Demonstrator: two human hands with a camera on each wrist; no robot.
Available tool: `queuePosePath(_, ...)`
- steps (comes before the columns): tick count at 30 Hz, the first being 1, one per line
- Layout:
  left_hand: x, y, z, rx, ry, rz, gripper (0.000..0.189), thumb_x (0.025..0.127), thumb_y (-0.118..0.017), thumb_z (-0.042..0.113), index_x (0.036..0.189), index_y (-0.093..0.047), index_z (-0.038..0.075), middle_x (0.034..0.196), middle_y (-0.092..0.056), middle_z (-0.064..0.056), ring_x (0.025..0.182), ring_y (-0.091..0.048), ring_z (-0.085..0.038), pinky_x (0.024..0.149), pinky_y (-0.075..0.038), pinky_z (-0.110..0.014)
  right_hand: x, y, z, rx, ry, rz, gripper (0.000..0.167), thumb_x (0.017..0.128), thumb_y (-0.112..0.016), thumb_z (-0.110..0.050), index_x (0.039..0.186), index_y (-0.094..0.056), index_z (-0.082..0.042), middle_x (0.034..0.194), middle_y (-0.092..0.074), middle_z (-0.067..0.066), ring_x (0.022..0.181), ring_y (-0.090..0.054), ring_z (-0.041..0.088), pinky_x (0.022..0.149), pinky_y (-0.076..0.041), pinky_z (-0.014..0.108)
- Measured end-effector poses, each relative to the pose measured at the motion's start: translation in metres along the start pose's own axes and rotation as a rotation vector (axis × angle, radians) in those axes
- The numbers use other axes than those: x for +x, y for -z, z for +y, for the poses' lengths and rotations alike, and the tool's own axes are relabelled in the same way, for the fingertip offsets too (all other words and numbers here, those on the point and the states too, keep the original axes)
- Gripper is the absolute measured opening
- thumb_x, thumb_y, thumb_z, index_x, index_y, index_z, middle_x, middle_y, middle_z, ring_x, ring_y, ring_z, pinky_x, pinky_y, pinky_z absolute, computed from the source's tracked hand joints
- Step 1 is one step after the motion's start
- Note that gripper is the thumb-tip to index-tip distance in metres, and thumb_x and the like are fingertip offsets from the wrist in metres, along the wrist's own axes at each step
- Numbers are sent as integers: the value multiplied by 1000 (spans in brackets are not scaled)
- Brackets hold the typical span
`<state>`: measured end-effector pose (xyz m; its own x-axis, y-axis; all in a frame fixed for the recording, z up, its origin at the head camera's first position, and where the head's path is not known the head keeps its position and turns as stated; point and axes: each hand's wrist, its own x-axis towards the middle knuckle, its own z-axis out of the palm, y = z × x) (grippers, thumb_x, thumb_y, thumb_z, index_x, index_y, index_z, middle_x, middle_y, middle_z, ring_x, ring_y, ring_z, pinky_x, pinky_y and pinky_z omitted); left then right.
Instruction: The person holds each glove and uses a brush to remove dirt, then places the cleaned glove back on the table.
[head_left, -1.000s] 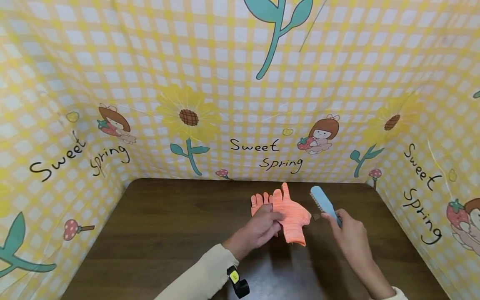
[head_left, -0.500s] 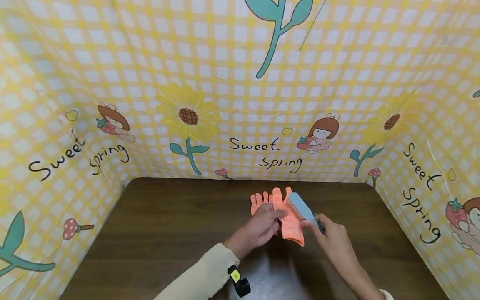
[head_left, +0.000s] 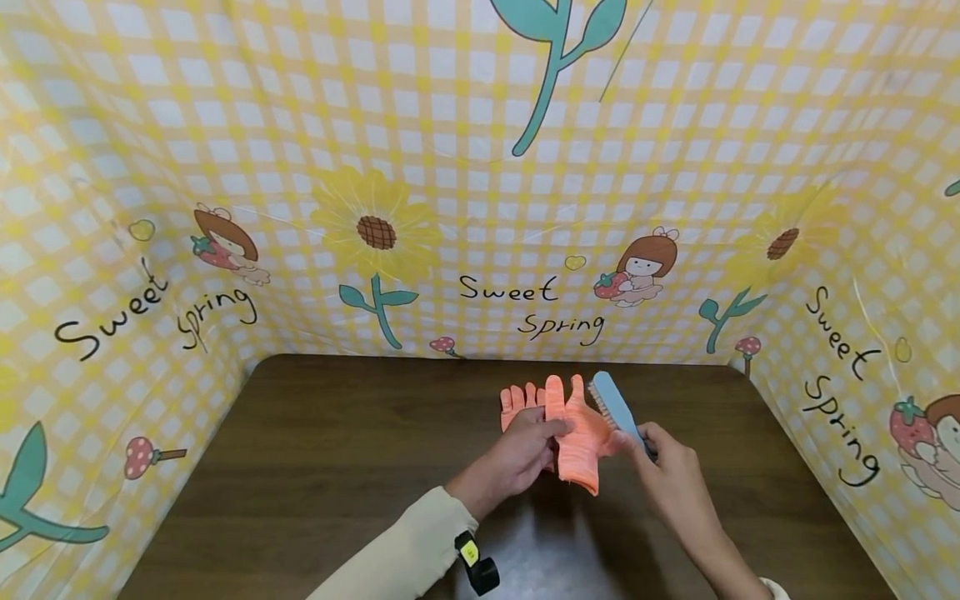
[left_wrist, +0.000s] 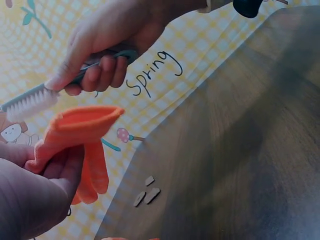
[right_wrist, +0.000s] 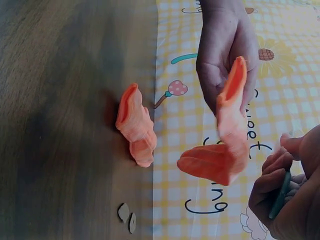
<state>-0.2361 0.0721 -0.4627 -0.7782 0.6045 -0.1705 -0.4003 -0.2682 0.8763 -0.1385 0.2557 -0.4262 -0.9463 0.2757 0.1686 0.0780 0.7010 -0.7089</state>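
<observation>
My left hand (head_left: 517,458) pinches an orange knit glove (head_left: 581,454) between thumb and fingers, up off the table. The glove's fingers point away from me, and its cuff opening shows in the left wrist view. My right hand (head_left: 675,479) grips the handle of a light blue brush (head_left: 613,400), thumb laid along it. The brush's pale bristles (left_wrist: 32,104) face the glove, close by its right edge in the head view. A second orange glove (right_wrist: 136,125) lies on the table behind my left hand, which partly covers it in the head view.
Several small flat pieces (left_wrist: 152,195) lie on the dark wooden table (head_left: 360,450). A yellow checked cloth (head_left: 480,208) with printed flowers and lettering stands round the back and both sides. A black band (head_left: 478,567) sits on my left wrist.
My right hand has brought the brush leftward onto the glove, then slightly back to its right edge. The left hand keeps its hold, and the glove's cuff has shifted a little.
</observation>
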Motion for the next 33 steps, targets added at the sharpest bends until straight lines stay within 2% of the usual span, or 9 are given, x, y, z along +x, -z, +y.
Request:
queuePosePath(4,0,0,-3,62,-7,29,20,98,-54,4,116,-56,-4,90,-63,-6,78,-64,-14,65,-54,-27,1,-3,-1,153,-33,-43,39,101,-61,-44,99,-67,-5,74,-68,7,62,-60,9,57,-53,24)
queuePosePath(7,-1,-1,-5,110,-13,53,20,98,-56,5,116,-59,-4,84,-64,-4,70,-62,-13,59,-52,-25,3,-6,-1,255,-58,-79,40,102,-61,-41,102,-68,-2,81,-75,10,69,-70,14,64,-60,27)
queuePosePath(12,-3,-4,-5,193,-26,80,20,99,-57,7,113,-63,-4,78,-66,-1,64,-60,-10,56,-50,-23,3,-9,-2,295,-76,-96,40,102,-61,-41,111,-71,-3,98,-79,13,83,-77,19,73,-62,26)
queuePosePath(16,-4,-6,-3,221,-44,90,20,99,-55,7,111,-64,-6,78,-64,-2,66,-61,-10,60,-52,-23,4,-10,-4,354,-86,-105,41,102,-60,-40,116,-71,-2,109,-78,17,88,-78,21,78,-63,29)
queuePosePath(21,-5,-8,-1,181,-13,47,26,101,-56,13,117,-66,-6,86,-68,-4,74,-65,-12,66,-54,-23,4,-14,-6,470,-84,-136,41,102,-62,-33,117,-69,4,115,-75,21,93,-78,25,81,-63,32)
queuePosePath(25,-4,-9,2,91,29,0,32,103,-53,25,116,-66,-1,95,-69,-2,82,-64,-13,73,-54,-26,4,-15,-5,517,-105,-136,42,102,-61,-33,117,-68,5,117,-75,21,100,-76,24,84,-62,34)
queuePosePath(30,-4,-8,4,-45,46,10,43,103,-38,33,126,-57,1,111,-63,-4,101,-58,-19,84,-50,-33,6,-14,-5,526,-152,-115,45,103,-59,-37,117,-69,5,118,-75,18,105,-75,18,89,-61,31)
queuePosePath(33,-3,-8,3,-57,38,29,34,103,-39,24,118,-61,3,105,-63,-4,97,-57,-18,80,-51,-33,6,-14,-5,530,-181,-112,48,102,-59,-42,119,-69,3,118,-76,15,105,-74,14,90,-59,28)
